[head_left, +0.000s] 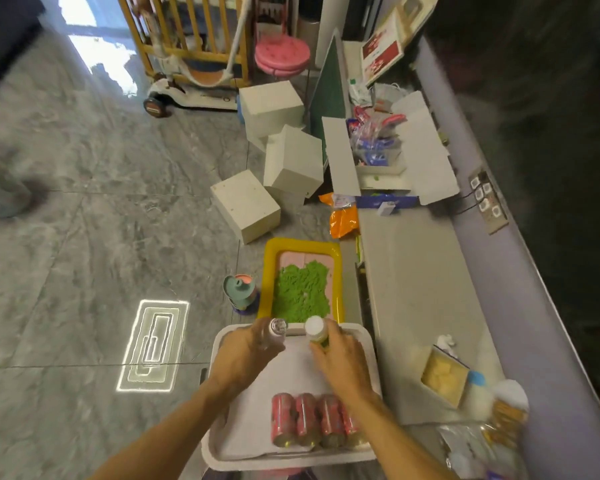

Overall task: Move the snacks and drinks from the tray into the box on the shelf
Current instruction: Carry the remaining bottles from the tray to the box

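At the lower centre of the frame, the left hand (pixel 246 355) is gripping a clear bottle (pixel 277 332) and the right hand (pixel 340 358) a white-capped bottle (pixel 315 329), both upright over the tray (pixel 222 441); the open box (pixel 426 157) is sitting well apart, upper right, nearer the right hand.

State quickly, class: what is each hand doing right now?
Left hand: closed around a clear bottle.
Right hand: closed around a white-capped bottle.
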The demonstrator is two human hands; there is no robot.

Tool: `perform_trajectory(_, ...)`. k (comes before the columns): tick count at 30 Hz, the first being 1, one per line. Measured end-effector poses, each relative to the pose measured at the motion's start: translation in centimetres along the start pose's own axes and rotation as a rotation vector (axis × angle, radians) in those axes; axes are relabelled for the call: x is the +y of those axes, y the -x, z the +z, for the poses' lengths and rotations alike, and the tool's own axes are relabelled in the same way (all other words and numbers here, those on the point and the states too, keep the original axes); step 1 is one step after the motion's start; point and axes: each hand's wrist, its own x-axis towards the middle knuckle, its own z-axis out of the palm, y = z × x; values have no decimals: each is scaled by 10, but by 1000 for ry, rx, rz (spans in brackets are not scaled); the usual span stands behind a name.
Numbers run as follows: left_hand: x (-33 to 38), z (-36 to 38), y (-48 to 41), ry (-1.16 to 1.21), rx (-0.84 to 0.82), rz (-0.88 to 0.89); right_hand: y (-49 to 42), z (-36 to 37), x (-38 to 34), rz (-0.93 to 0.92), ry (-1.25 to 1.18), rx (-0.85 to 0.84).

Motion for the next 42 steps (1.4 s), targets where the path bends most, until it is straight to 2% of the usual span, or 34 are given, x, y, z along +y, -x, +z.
perform_trajectory(3, 49, -49, 5, 159, 18, -16, 20, -58, -34, 60, -225, 162)
perform_trajectory(7, 113, -128, 16, 260, 1, 59, 44, -143, -77, 48, -305, 259)
perform_trajectory(14, 215, -261, 46, 196, 46, 231, 87, -290, -148, -3, -369, 392)
perform_trajectory(18, 253, -306, 59, 136, 13, 345, 105, -338, -164, 7, -378, 428)
perform_trajectory(21, 278, -322, 66, 100, -33, 438, 133, -370, -181, 23, -395, 515)
perform_trajectory(27, 326, -310, 85, 99, -173, 674, 208, -394, -190, 151, -425, 706)
perform_trajectory(31, 361, -281, 122, 73, -294, 756, 274, -388, -176, 308, -432, 831)
perform_trajectory(38, 424, -199, 228, -20, -532, 956, 436, -367, -138, 626, -373, 1101)
perform_trajectory(42, 453, -153, 325, -66, -639, 1077, 551, -349, -114, 786, -316, 1228)
